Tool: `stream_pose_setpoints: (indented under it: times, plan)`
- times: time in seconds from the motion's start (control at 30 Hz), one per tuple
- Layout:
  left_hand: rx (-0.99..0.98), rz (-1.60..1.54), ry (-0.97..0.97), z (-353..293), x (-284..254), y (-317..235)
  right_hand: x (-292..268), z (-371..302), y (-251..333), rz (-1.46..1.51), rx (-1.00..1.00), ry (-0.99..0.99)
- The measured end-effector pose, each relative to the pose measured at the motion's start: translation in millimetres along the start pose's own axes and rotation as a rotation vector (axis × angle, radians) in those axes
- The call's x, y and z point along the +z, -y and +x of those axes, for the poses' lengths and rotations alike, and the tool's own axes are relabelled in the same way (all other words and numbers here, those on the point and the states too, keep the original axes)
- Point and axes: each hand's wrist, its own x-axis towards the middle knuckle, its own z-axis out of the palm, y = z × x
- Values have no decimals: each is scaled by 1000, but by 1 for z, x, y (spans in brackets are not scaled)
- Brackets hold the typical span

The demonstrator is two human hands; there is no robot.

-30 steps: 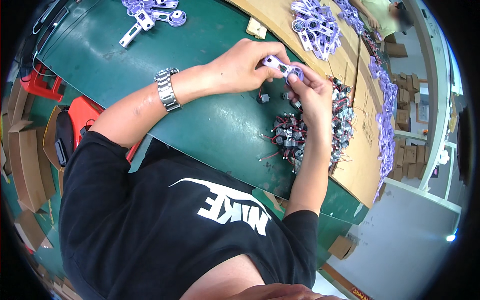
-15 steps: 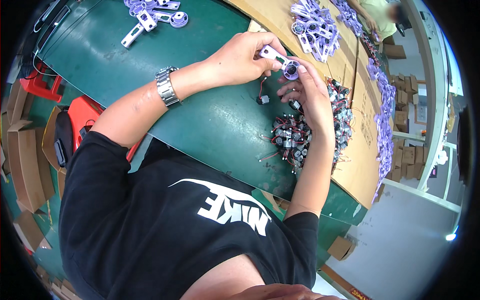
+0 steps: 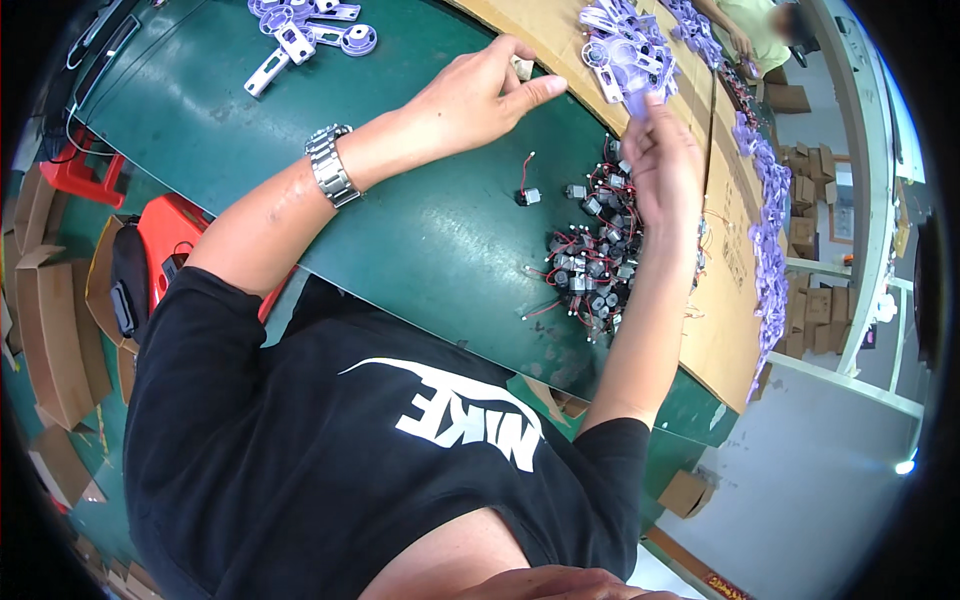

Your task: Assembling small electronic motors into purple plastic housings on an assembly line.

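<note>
A: Where is the blurry purple plastic part (image 3: 636, 98)?
B: It is right at the fingertips of your right hand (image 3: 664, 165), next to the heap of purple and white plastic parts (image 3: 608, 58) on the flat brown cardboard (image 3: 735, 270). It is too smeary to say if you grip it or if it is loose.
A: What about the left side?
B: Your left hand (image 3: 475, 100) has its thumb and fingers spread apart. A small cream block (image 3: 523, 69) peeks out just past it.
A: What else is near you?
B: On the green bench (image 3: 430, 255) is a big heap of little silver and black motors with red wires (image 3: 585, 268). Your right arm (image 3: 652, 310) gets in the way and hides some. One lone silver motor (image 3: 529, 197) lies to the left of that heap. More purple plastic pieces (image 3: 295, 42) sit far off, past your left arm (image 3: 280, 215).
</note>
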Motion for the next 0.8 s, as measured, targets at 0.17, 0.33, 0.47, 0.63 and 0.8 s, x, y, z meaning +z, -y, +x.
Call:
stream_pose_setpoints:
  times: [0.17, 0.33, 0.47, 0.63, 0.8]
  plan:
    - [26, 169, 3, 0, -23, 8, 42, -37, -5, -649, -25, 47]
    - [18, 938, -219, 3, -68, 3, 66, -99, -44, -1349, -437, 205]
    - [-210, 1261, -143, 2, -121, 9, 64, -90, -69, -1163, -474, 140]
    - [-344, 1334, -54, 17, -137, 36, 54, -72, -58, -494, -93, 184]
    - [105, 1200, -209, 20, -113, 49, 51, -69, -37, -192, -46, 170]
